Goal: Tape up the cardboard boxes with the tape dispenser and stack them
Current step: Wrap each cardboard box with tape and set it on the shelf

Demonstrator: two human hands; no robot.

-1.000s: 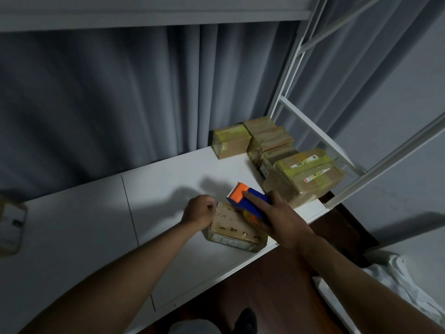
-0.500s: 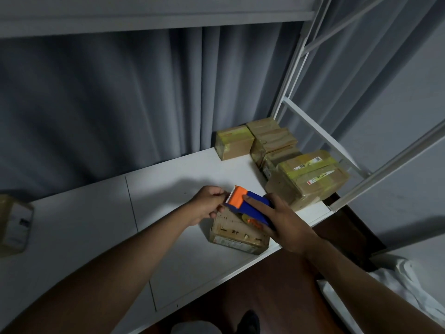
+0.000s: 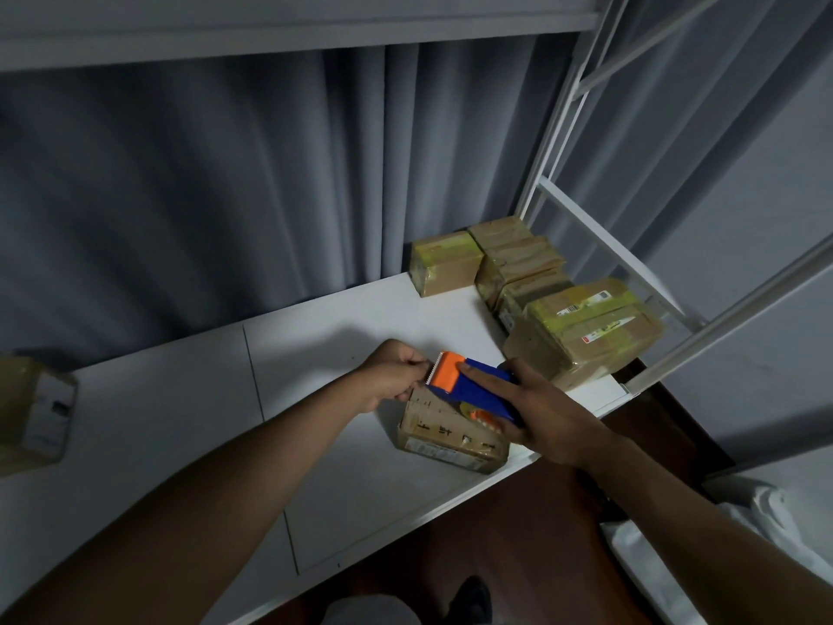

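Note:
A flat cardboard box (image 3: 444,437) lies near the front edge of the white table (image 3: 189,408). Above it, my right hand (image 3: 547,412) grips a blue and orange tape dispenser (image 3: 469,385), index finger stretched along its top. My left hand (image 3: 394,369) has its fingers curled at the dispenser's toothed orange end, pinching there; the tape itself is too dim to make out. Several taped boxes (image 3: 581,329) are stacked at the table's right end.
Another cardboard box (image 3: 34,412) sits at the far left of the table. A white metal frame (image 3: 599,227) rises behind the stacked boxes. Grey curtains hang behind the table. Dark wooden floor and white cloth (image 3: 667,561) lie below the front edge.
My left hand has left the box's left end and risen to the dispenser's orange front. The dispenser has lifted and shifted slightly left over the box.

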